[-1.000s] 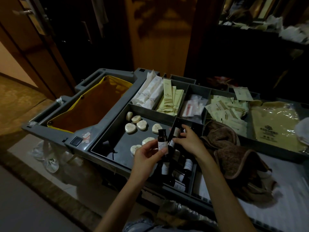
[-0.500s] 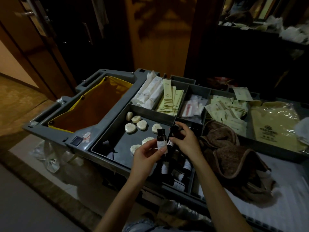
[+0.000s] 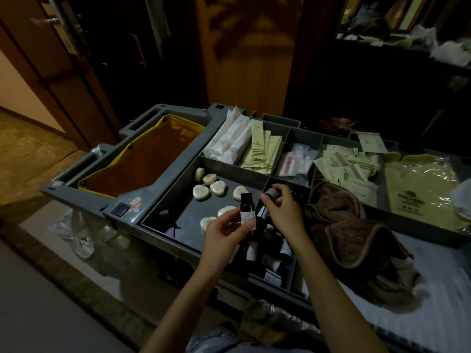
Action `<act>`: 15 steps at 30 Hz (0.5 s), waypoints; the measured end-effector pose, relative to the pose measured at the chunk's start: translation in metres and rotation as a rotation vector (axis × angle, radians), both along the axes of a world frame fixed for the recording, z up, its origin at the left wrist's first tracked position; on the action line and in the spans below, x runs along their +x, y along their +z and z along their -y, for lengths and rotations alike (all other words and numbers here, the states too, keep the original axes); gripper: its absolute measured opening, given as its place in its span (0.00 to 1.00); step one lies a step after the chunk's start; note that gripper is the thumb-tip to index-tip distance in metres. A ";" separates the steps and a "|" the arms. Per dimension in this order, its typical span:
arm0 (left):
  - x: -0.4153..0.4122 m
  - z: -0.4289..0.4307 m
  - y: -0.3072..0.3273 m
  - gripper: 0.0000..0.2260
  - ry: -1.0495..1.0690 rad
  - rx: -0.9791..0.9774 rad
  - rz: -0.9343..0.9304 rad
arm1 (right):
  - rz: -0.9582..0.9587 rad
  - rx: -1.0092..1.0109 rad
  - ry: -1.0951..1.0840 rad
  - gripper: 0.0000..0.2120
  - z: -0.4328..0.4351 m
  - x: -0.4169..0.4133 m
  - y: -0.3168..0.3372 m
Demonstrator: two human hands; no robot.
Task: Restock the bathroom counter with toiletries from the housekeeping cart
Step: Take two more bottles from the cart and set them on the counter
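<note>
Dark wooden doors and panelling stand behind a grey housekeeping cart [image 3: 84, 180], seen from the head camera in dim light. At the cart's left end hangs a yellow-lined bag [image 3: 142, 161]. Along the far edge sit compartments of white sachets [image 3: 229, 141], pale yellow sachets [image 3: 262, 151], clear packets [image 3: 295, 161] and square sachets [image 3: 341, 166]; a plastic-wrapped pack [image 3: 420, 184] lies toward the right end. Round soaps [image 3: 201, 192] are scattered in the wide tray near the middle, and a brown towel [image 3: 344, 225] is bunched to the right of the narrow bottle compartment [image 3: 289, 276], which holds more dark bottles lying down.

The left hand [image 3: 224, 235] pinches a small dark bottle [image 3: 247, 210] between thumb and fingers, upright, white label facing the camera, over the divider between the soap tray and the bottle compartment. The right hand [image 3: 283, 212] has its fingers curled round the top of a second dark bottle [image 3: 263, 210], which is tilted and just beside the first. Both hands are close together above the cart's near edge, each clamped on its own bottle
</note>
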State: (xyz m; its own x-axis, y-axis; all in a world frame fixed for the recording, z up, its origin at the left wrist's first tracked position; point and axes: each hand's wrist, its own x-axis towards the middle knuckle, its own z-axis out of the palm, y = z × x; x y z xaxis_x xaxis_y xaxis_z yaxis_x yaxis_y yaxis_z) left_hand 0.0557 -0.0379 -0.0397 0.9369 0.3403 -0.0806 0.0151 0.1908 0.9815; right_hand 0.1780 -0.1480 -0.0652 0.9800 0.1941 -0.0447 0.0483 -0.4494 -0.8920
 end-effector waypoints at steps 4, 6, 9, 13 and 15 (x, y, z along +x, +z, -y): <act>0.000 0.001 0.000 0.11 0.000 0.000 -0.003 | -0.041 -0.025 0.013 0.19 0.000 0.002 0.002; 0.001 0.001 0.000 0.12 0.000 -0.002 -0.004 | -0.039 -0.011 0.009 0.17 -0.001 0.003 0.002; 0.000 0.000 -0.002 0.12 0.004 -0.001 -0.008 | -0.095 0.081 0.011 0.11 -0.001 0.006 0.002; -0.001 0.000 -0.002 0.11 0.004 0.012 -0.002 | -0.252 0.430 -0.099 0.11 -0.001 0.011 0.004; 0.000 0.000 -0.002 0.11 0.005 0.015 -0.001 | -0.342 0.561 -0.153 0.10 0.001 0.012 0.007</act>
